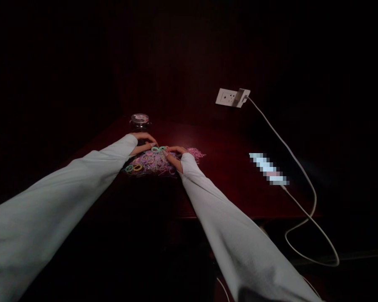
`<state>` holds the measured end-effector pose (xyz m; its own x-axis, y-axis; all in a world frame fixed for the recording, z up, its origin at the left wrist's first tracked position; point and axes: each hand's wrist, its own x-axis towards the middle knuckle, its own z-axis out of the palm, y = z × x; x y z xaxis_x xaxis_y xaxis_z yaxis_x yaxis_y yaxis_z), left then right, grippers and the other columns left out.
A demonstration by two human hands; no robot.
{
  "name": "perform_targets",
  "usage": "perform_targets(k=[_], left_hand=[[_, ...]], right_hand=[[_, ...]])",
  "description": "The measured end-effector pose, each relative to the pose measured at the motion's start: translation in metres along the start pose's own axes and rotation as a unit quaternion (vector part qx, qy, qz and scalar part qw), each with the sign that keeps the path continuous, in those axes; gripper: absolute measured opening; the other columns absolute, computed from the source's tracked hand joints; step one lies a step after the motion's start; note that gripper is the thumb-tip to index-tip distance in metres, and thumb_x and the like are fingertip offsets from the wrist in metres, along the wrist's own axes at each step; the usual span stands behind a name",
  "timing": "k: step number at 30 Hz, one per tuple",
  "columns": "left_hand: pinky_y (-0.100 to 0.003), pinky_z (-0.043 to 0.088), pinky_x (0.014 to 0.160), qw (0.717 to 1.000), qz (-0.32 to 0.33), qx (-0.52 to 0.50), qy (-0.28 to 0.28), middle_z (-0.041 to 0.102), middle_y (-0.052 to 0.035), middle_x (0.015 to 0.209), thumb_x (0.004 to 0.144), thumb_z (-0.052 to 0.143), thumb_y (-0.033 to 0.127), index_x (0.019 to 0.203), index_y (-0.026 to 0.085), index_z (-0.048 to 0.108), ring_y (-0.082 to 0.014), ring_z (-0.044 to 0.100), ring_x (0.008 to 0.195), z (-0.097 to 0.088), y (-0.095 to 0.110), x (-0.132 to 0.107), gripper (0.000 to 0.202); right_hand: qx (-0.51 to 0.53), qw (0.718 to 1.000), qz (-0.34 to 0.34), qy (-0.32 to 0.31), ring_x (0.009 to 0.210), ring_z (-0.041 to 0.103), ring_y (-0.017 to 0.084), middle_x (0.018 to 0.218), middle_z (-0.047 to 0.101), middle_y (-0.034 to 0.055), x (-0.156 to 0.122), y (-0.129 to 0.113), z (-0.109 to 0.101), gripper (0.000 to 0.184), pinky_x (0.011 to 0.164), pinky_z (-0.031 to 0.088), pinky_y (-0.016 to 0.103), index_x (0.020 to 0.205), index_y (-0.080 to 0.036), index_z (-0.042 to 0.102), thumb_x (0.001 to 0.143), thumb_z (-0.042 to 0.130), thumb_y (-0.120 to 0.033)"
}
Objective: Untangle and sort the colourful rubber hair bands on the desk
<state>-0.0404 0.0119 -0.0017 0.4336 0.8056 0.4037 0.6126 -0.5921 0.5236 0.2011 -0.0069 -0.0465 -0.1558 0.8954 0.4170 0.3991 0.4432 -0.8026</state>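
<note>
A heap of small, colourful hair ties [151, 163], mostly purple and pink, lies on the dark red table in front of me. Above it my left hand [144, 142] has its thumb and fingertips closed on a mint-green hair tie [155, 149]. Close on the right, my right hand [175, 155] pinches a second small green loop [162, 148] beside the first; whether the two loops are joined I cannot tell. Another green hair tie [129, 168] and a yellow hair tie [138, 167] rest at the heap's near left edge.
Behind my left hand stands a lidded jar [140, 119]. A separate pink pile [195, 154] lies past my right hand. To the right is a blurred-out, bright phone-like object [269, 168] on a white cable [289, 147], which runs to a charger in the wall socket [228, 97].
</note>
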Motion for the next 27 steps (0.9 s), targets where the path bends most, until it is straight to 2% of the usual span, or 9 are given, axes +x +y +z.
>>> perform_targets(k=[4, 7, 9, 12, 14, 17, 22, 25, 27], left_hand=[[-0.043, 0.052, 0.109, 0.999, 0.026, 0.000, 0.019, 0.079, -0.0131, 0.120, 0.107, 0.053, 0.055, 0.117, 0.015, 0.080, -0.0280, 0.071, 0.113, -0.002, 0.007, 0.000, 0.049], [-0.046, 0.044, 0.119, 0.995, 0.094, -0.005, -0.036, 0.078, -0.0123, 0.130, 0.108, 0.053, 0.057, 0.124, 0.018, 0.079, -0.0300, 0.068, 0.127, -0.004, 0.010, -0.001, 0.049], [-0.046, 0.040, 0.122, 0.989, 0.136, -0.005, -0.065, 0.075, -0.0114, 0.138, 0.103, 0.060, 0.061, 0.134, 0.021, 0.075, -0.0309, 0.065, 0.133, -0.002, 0.010, -0.004, 0.052], [-0.046, 0.038, 0.123, 0.982, 0.171, -0.001, -0.078, 0.071, -0.0123, 0.147, 0.089, 0.078, 0.067, 0.145, 0.024, 0.068, -0.0333, 0.062, 0.137, 0.004, 0.006, -0.010, 0.072], [-0.047, 0.038, 0.123, 0.982, 0.170, 0.011, -0.076, 0.071, -0.0128, 0.147, 0.081, 0.086, 0.068, 0.146, 0.026, 0.068, -0.0348, 0.061, 0.137, 0.007, 0.003, -0.012, 0.080], [-0.046, 0.041, 0.119, 0.985, 0.158, 0.022, -0.068, 0.074, -0.0131, 0.140, 0.076, 0.091, 0.066, 0.141, 0.026, 0.073, -0.0344, 0.064, 0.129, 0.007, -0.001, -0.011, 0.078], [-0.037, 0.052, 0.107, 0.985, 0.144, -0.034, -0.088, 0.078, -0.0107, 0.121, 0.089, 0.081, 0.064, 0.126, 0.024, 0.081, -0.0267, 0.072, 0.112, 0.003, -0.005, -0.004, 0.054], [-0.038, 0.053, 0.107, 0.985, 0.137, -0.047, -0.095, 0.079, -0.0115, 0.119, 0.100, 0.069, 0.059, 0.121, 0.022, 0.083, -0.0260, 0.073, 0.112, 0.003, -0.003, -0.003, 0.044], [-0.040, 0.052, 0.111, 0.987, 0.134, -0.022, -0.088, 0.079, -0.0121, 0.124, 0.104, 0.063, 0.054, 0.126, 0.022, 0.081, -0.0264, 0.072, 0.117, 0.003, 0.000, -0.004, 0.043]], right_hand=[[-0.018, 0.999, -0.022, 0.019, 0.116, 0.069, 0.023, 0.118, 0.077, 0.0061, -0.004, -0.001, -0.004, 0.027, 0.111, 0.052, 0.040, 0.111, -0.026, 0.081, 0.098, 0.071, -0.047], [-0.022, 0.999, -0.032, 0.017, 0.121, 0.067, 0.024, 0.126, 0.074, 0.0075, -0.003, 0.003, -0.005, 0.037, 0.112, 0.051, 0.041, 0.121, -0.026, 0.079, 0.105, 0.059, -0.052], [-0.029, 0.999, -0.037, 0.009, 0.122, 0.066, 0.025, 0.126, 0.075, 0.0078, 0.000, 0.005, -0.007, 0.044, 0.113, 0.050, 0.042, 0.123, -0.026, 0.078, 0.111, 0.045, -0.052], [-0.044, 0.998, -0.039, -0.012, 0.119, 0.065, 0.025, 0.123, 0.076, 0.0072, 0.005, 0.006, -0.009, 0.058, 0.111, 0.048, 0.043, 0.121, -0.026, 0.078, 0.115, 0.026, -0.049], [-0.065, 0.996, -0.061, -0.025, 0.121, 0.063, 0.026, 0.124, 0.076, 0.0071, 0.004, 0.004, -0.010, 0.058, 0.110, 0.048, 0.042, 0.122, -0.027, 0.079, 0.114, 0.027, -0.052], [-0.099, 0.988, -0.116, -0.017, 0.123, 0.059, 0.027, 0.128, 0.074, 0.0077, -0.004, -0.004, -0.011, 0.054, 0.112, 0.045, 0.043, 0.123, -0.028, 0.078, 0.114, 0.031, -0.052], [-0.111, 0.984, -0.133, 0.044, 0.126, 0.058, 0.026, 0.132, 0.071, 0.0090, -0.012, -0.013, -0.012, 0.052, 0.112, 0.043, 0.042, 0.128, -0.027, 0.075, 0.115, 0.028, -0.043], [-0.106, 0.986, -0.098, 0.088, 0.118, 0.060, 0.026, 0.124, 0.073, 0.0100, -0.010, -0.010, -0.012, 0.052, 0.108, 0.046, 0.042, 0.119, -0.025, 0.077, 0.113, 0.027, -0.038], [-0.108, 0.983, -0.056, 0.135, 0.112, 0.063, 0.026, 0.115, 0.074, 0.0111, -0.008, -0.007, -0.012, 0.051, 0.107, 0.047, 0.043, 0.109, -0.022, 0.076, 0.110, 0.026, -0.032]])
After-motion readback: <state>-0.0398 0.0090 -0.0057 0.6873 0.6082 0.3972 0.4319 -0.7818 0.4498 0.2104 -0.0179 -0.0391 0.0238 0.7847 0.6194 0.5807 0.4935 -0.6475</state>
